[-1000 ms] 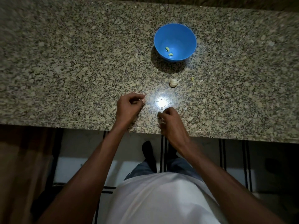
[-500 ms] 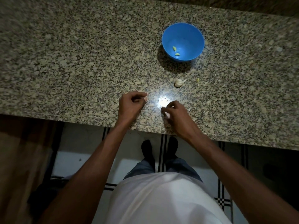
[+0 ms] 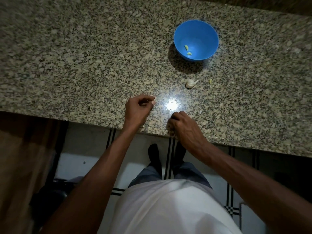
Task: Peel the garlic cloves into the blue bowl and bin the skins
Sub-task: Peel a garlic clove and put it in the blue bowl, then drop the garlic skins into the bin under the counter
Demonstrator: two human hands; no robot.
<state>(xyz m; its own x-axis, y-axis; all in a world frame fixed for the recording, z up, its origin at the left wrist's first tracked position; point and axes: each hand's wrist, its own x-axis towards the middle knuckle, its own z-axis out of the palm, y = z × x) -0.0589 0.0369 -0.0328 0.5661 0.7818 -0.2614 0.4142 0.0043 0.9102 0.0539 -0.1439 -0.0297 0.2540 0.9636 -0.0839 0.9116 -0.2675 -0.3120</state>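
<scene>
Beyond both curled hands, left hand [image 3: 137, 108] pinching a pale clove [image 3: 153, 103], right hand [image 3: 181, 124] grip unclear, lie garlic bulb [image 3: 190, 83] and blue bowl [image 3: 209, 38].

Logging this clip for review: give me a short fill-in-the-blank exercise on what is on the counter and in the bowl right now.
1. The blue bowl holds ____ peeled cloves.
2. The garlic bulb lies on the granite counter, between the bowl and the ____ hand.
3. The left hand is curled, pinching something small and ____ at its fingertips.
4. A loose yellowish piece lies to the ____ of the bulb.

Missing words: two; right; pale; right
</scene>
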